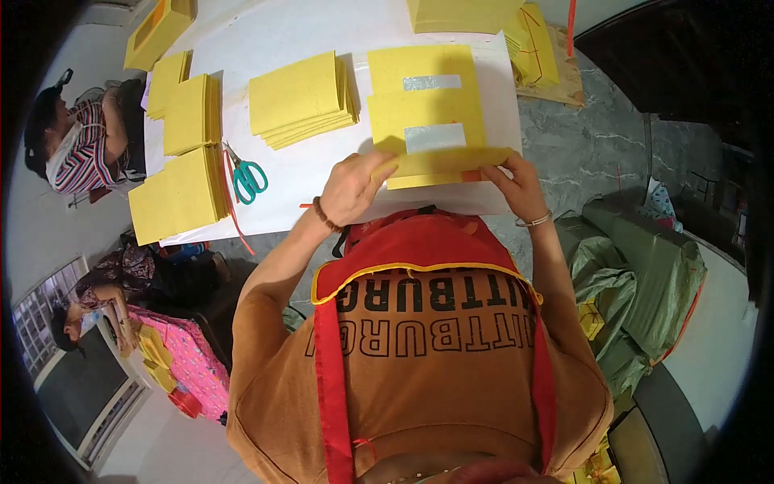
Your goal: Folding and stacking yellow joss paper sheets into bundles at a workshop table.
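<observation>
At the table's near edge, my left hand (355, 187) pinches the left end of a folded yellow paper piece (445, 165). My right hand (518, 187) grips its right end, where a small orange-red patch shows beside the fingertips. The near edge of the paper is bent up into a long narrow flap between both hands. Just beyond it lies a yellow sheet (419, 109) bearing a silvery-white rectangle (435, 137). Farther up, another yellow sheet (387, 64) has a silvery strip (431, 82).
On the white table (298, 181) sit a fanned stack of yellow paper (294, 93), more stacks (177, 194) at left, and green-handled scissors (248, 179) by red strings. A tied yellow bundle (534, 48) is at far right. Two other people (85, 145) sit at left.
</observation>
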### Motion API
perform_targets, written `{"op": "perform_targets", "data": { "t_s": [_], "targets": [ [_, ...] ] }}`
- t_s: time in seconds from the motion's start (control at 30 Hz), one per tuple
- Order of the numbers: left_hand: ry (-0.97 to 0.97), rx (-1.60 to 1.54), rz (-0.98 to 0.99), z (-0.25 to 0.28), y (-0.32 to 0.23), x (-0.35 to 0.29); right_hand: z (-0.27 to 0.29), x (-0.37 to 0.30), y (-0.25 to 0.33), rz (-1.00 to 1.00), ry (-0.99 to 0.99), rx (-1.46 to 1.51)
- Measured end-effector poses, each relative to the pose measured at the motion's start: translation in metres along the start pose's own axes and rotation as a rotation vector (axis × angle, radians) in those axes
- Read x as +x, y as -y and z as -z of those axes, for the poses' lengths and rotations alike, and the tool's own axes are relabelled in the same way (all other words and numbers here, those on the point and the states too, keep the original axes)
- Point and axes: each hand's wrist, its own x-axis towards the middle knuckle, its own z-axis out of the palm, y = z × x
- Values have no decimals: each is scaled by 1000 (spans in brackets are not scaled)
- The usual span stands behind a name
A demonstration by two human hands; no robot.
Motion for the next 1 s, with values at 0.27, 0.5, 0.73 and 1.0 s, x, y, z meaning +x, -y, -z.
{"op": "perform_targets", "data": {
  "t_s": [0.27,0.5,0.73,1.0],
  "targets": [
    [-202,-179,301,-31,26,26,-21,19,-14,-84,-219,204],
    [-154,-250,457,-24,29,43,-25,42,-10,-179,-292,139],
    [-152,8,422,-24,31,49,-37,45,-32,-172,-416,117],
    [-45,24,472,-4,21,50,-40,49,-33,-211,-447,93]
  ]
}}
